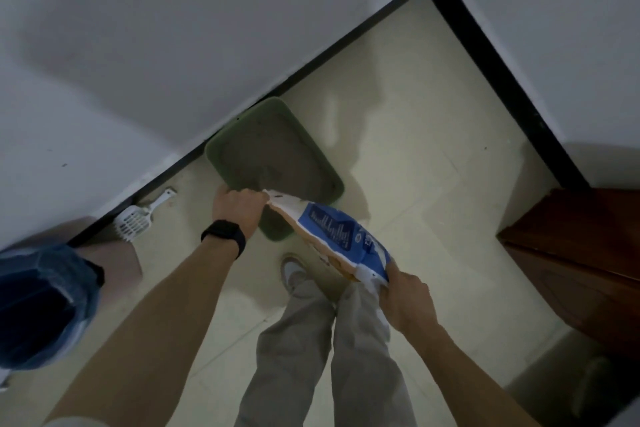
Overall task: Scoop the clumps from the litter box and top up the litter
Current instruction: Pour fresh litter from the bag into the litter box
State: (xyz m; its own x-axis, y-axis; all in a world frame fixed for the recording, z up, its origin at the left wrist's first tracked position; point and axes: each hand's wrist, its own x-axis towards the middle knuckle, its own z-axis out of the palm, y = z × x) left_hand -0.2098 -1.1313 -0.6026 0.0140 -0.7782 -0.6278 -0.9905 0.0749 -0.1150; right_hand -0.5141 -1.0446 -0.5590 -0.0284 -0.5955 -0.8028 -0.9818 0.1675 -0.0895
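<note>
A green litter box (pixel 221 163) filled with grey litter sits on the floor against the wall. Above its near edge I hold a blue and white litter bag (pixel 339 236), tilted with its open mouth towards the box. My left hand (pixel 239 206) grips the mouth end of the bag. My right hand (pixel 403 295) grips the bottom end, raised above my legs. A thin stream of litter seems to fall from the mouth into the box. A white slotted scoop (pixel 138 220) lies on the floor by the wall, left of the box.
A bin lined with a blue plastic bag (pixel 41 302) stands at the far left. A brown wooden door (pixel 581 253) is on the right. Black skirting runs along the white walls. My legs and a shoe (pixel 292 272) are just below the box.
</note>
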